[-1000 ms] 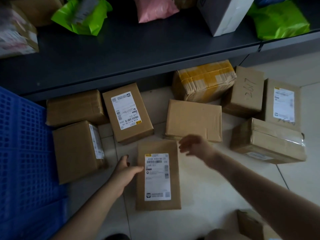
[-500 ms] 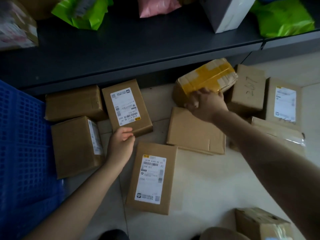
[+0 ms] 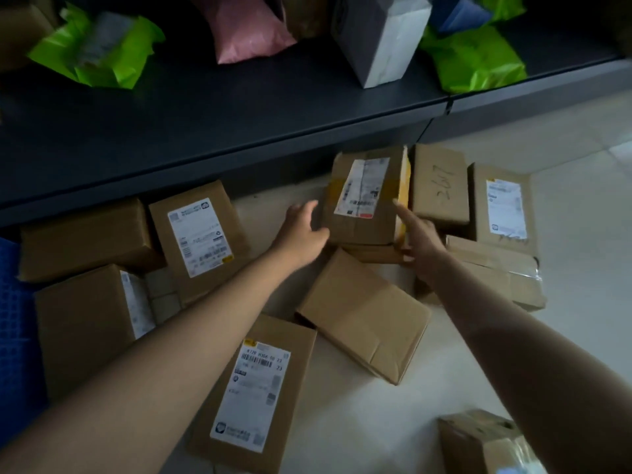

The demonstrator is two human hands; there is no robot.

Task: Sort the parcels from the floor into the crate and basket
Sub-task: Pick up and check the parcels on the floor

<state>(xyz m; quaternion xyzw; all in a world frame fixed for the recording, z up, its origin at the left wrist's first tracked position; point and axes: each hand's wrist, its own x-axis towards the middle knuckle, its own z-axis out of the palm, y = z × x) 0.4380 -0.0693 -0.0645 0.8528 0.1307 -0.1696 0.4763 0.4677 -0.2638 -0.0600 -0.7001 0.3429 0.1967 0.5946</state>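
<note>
A yellow-taped cardboard parcel (image 3: pixel 367 200) stands tilted near the shelf, its white label facing me, resting on a flat box beneath it. My left hand (image 3: pixel 302 230) touches its lower left corner with fingers stretched out. My right hand (image 3: pixel 419 236) lies against its right side, index finger straight along the yellow edge. Several other brown parcels lie on the pale floor: a labelled box (image 3: pixel 198 239), a plain box (image 3: pixel 364 314), a long labelled box (image 3: pixel 254 393). A blue perforated crate (image 3: pixel 13 323) shows at the left edge. No basket is in view.
A dark shelf (image 3: pixel 239 124) overhangs the parcels, holding green bags (image 3: pixel 99 53), a pink bag (image 3: pixel 246 29) and a grey-white box (image 3: pixel 383 39). More boxes (image 3: pixel 441 186) crowd the right. Another box (image 3: pixel 485 443) lies at bottom right.
My right hand tipped the yellow-taped parcel over so its label faces up. My left hand left the long labelled box and reached across to the parcel's left side.
</note>
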